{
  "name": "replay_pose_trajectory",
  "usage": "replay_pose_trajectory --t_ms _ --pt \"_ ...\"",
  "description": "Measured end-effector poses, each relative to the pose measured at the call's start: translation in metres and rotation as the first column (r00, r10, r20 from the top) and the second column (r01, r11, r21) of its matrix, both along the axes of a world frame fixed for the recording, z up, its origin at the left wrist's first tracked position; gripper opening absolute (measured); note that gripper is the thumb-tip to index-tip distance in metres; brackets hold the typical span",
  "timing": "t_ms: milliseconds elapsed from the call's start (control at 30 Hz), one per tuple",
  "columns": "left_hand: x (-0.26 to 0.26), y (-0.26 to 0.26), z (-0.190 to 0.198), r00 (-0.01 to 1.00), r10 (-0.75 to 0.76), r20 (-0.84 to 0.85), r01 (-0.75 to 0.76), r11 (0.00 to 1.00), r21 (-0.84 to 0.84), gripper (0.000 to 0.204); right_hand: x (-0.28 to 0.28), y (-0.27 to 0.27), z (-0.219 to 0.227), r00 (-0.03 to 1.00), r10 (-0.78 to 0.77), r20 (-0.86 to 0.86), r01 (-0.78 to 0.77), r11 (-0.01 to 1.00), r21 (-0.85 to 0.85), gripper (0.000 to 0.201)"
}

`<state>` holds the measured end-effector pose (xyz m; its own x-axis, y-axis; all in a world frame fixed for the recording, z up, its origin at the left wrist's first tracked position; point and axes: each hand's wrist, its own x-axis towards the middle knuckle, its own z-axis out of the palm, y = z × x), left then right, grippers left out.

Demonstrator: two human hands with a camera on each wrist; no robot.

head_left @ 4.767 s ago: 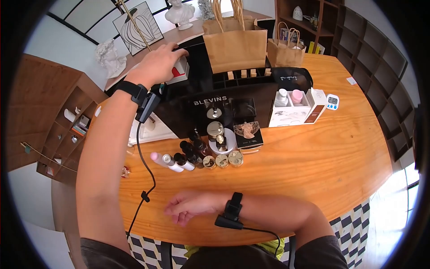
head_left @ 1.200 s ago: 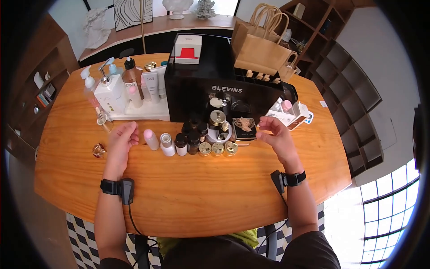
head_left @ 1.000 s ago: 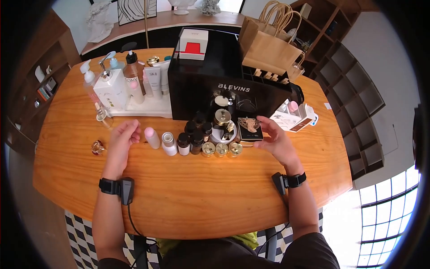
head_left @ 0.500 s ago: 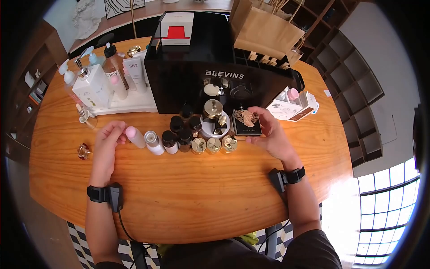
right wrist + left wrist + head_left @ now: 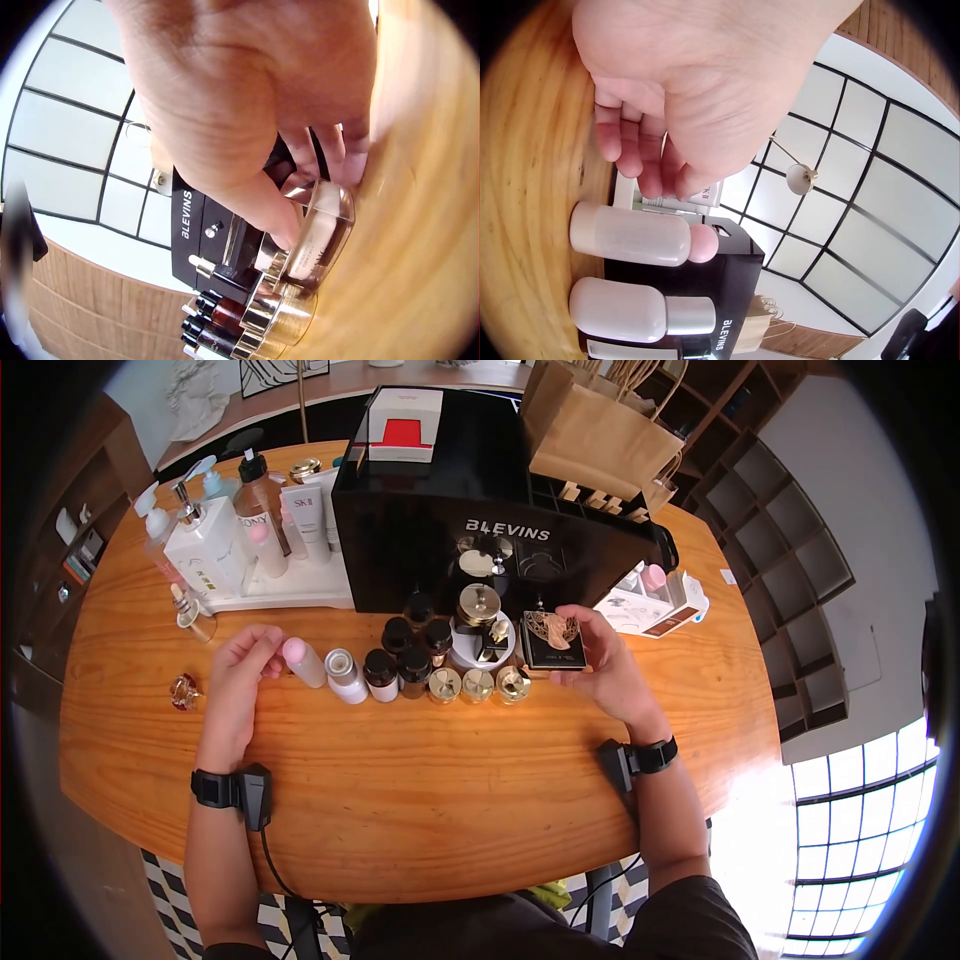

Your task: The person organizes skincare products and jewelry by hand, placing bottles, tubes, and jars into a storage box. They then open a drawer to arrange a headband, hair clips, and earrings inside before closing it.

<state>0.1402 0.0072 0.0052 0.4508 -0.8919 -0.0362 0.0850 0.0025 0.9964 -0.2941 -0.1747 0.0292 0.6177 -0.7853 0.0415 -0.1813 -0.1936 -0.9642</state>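
My left hand (image 5: 240,675) hovers by the pink-capped bottle (image 5: 304,663), fingers loosely curled and holding nothing; the left wrist view shows a gap between its fingertips and that bottle (image 5: 634,234). At the right, my right hand (image 5: 612,675) has its thumb and fingers round the black case (image 5: 555,653) with a gold winged ornament on top. In the right wrist view that hand (image 5: 262,112) partly hides what it grips; its thumb lies close to a clear glass piece (image 5: 322,232). Left of the case stand gold-lidded jars (image 5: 478,683).
A black cabinet (image 5: 420,560) stands behind, bearing a white and red box (image 5: 405,425). Pump bottles fill a white tray (image 5: 270,600) at the left. Dark-capped bottles (image 5: 381,675) stand centrally. A red glass ornament (image 5: 184,692) lies left; paper bags (image 5: 600,440) stand behind right.
The left hand has come down from the cabinet top, where the white and red box now sits. From the near table edge, the right hand has moved to the black case and closed round it.
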Motion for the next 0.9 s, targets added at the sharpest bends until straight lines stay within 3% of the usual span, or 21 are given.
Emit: replay_pose_trajectory --t_ms 233,433,500,633,700,833,900 --pt "0.002 0.0 -0.003 1.0 -0.002 -0.008 0.002 1.0 0.0 0.017 -0.01 0.01 0.017 0.99 -0.039 -0.138 0.026 0.995 -0.097 0.077" --pt "-0.001 0.001 0.003 1.0 -0.021 0.002 0.021 1.0 0.008 0.019 0.002 0.024 0.047 0.952 -0.106 -0.288 0.036 0.97 -0.241 0.092" --pt "-0.002 0.001 0.004 1.0 -0.021 0.016 0.021 1.0 0.023 0.02 0.007 0.029 0.063 0.893 -0.152 -0.425 -0.082 0.871 -0.485 0.092" --pt "0.0 0.001 0.002 0.999 -0.042 0.028 0.042 0.999 0.012 0.02 0.016 0.023 0.078 0.887 -0.077 -0.456 -0.188 0.84 -0.508 0.082" --pt "0.0 0.001 0.002 0.999 -0.038 0.037 0.037 0.999 0.026 0.021 0.024 0.023 0.086 0.819 -0.048 -0.571 -0.237 0.879 -0.414 0.078" --pt "-0.003 0.002 0.007 0.998 -0.032 0.046 0.03 0.999 0.033 0.021 0.029 0.019 0.083 0.824 -0.051 -0.564 -0.273 0.837 -0.475 0.078" --pt "-0.003 0.001 0.007 0.999 -0.038 0.039 0.037 0.999 0.034 0.021 0.034 0.021 0.088 0.76 -0.092 -0.643 -0.305 0.824 -0.478 0.08"
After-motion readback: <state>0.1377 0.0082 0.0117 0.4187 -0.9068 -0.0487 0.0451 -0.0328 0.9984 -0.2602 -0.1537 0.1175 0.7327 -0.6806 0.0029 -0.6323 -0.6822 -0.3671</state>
